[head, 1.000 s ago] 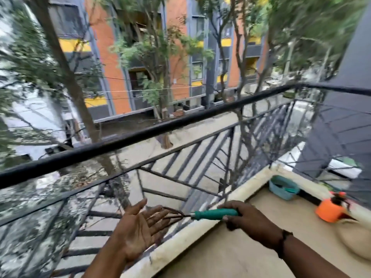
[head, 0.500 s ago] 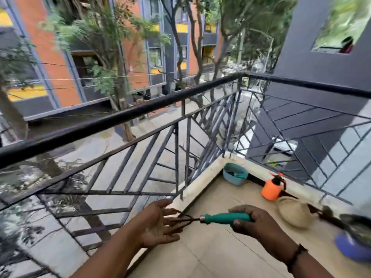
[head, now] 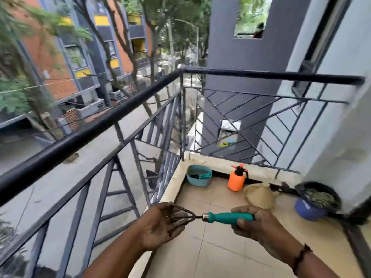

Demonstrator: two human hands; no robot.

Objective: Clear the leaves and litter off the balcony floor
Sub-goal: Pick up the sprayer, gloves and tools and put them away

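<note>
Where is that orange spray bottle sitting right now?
In the head view, the orange spray bottle stands upright on the balcony floor by the far railing, between the teal tub and the tan sack.

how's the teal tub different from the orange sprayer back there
The tub is teal, wide, low and open-topped, with small tools inside; the sprayer is orange, taller, narrow and closed by a black pump head. The tub sits nearer the railing corner. Both stand upright on the floor.
</note>
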